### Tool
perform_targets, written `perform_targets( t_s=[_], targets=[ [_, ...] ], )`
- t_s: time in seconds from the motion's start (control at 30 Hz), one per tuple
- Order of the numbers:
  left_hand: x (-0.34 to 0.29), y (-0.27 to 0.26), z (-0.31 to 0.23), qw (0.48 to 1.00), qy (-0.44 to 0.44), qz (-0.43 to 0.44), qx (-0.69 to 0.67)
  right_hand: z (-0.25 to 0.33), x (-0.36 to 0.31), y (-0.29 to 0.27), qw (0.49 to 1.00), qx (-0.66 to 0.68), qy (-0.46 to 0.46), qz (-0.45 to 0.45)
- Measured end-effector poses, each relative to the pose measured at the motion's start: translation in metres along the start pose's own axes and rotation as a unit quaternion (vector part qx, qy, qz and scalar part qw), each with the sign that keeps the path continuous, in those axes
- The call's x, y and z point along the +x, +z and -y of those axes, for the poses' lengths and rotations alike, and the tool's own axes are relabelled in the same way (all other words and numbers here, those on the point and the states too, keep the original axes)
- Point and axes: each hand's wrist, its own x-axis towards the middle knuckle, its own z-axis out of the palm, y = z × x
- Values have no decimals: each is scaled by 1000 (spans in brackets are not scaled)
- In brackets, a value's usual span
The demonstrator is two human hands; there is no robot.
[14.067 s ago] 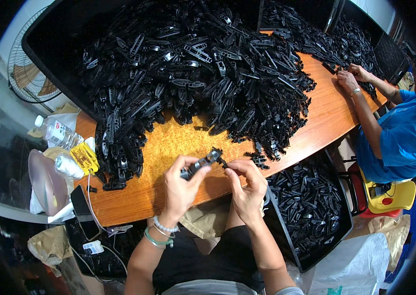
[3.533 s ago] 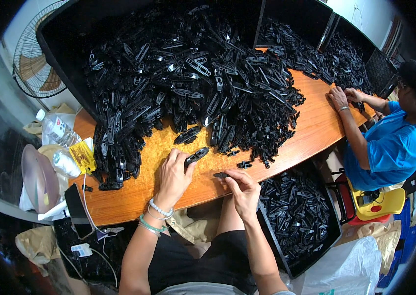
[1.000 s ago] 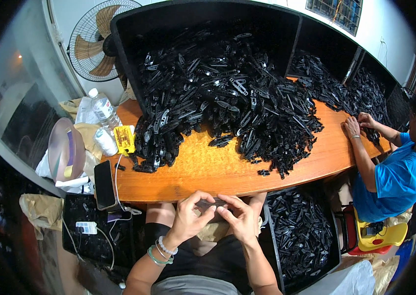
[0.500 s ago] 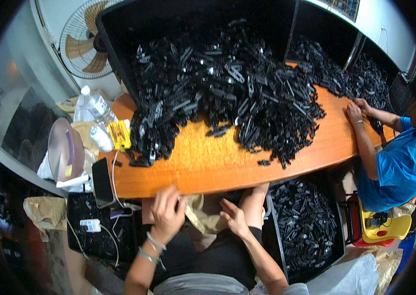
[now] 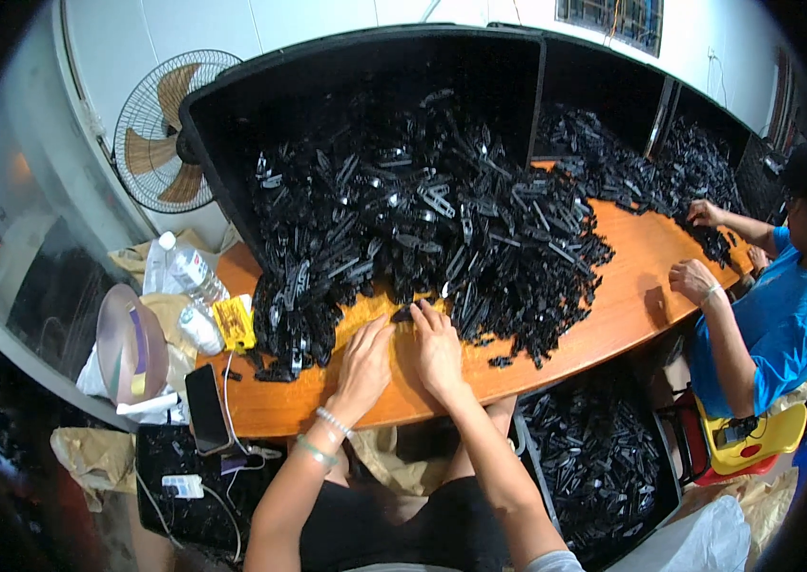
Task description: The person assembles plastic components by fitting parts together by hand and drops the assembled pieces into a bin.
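A heap of loose black plastic pieces (image 5: 394,210) spills from a big black bin onto the orange wooden table (image 5: 556,338). Both my hands rest at the heap's near edge. My left hand (image 5: 363,362), wearing bracelets on its wrist, lies on the wood with its fingers stretched forward. Beside it, my right hand (image 5: 437,355) reaches ahead, fingers apart. A small dark piece (image 5: 403,314) lies between the fingertips of the two hands, touching or nearly touching those of the right. Neither hand visibly lifts anything.
A phone (image 5: 205,408), a yellow box (image 5: 234,322) and a water bottle (image 5: 194,269) sit at the left, near a fan (image 5: 167,133). Below the table stands a black crate (image 5: 599,467) of pieces. At right, a person in blue (image 5: 761,319) handles black pieces.
Both my hands have moved from over my lap, forward onto the table at the heap's edge. The view has shifted upward. The co-worker's hands have moved apart.
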Motion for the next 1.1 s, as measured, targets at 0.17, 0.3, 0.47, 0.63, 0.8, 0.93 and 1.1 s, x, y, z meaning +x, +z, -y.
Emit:
perform_targets(
  t_s=[0.17, 0.3, 0.47, 0.63, 0.8, 0.93, 1.1],
  targets=[
    [55, 42, 21, 997, -39, 26, -66, -5, -7, 23, 997, -68, -15, 28],
    [57, 47, 22, 993, -38, 105, -41, -3, -12, 13, 994, -106, -9, 7],
    [38, 31, 19, 975, -114, 155, -112, 1, -33, 2, 995, -99, 6, 6],
    [35, 17, 4, 974, -120, 185, -48, 19, -60, -23, 991, 93, 92, -14],
    [15, 2, -9, 892, -284, 172, -308, 31, -76, -51, 899, 311, 302, -69],
    [-20, -22, -31, 760, -296, 138, -562, 37, -72, -66, 763, 543, 324, -137],
    [-29, -36, -56, 714, -296, 164, -613, 38, -72, -69, 828, 518, 200, -86]
  ],
)
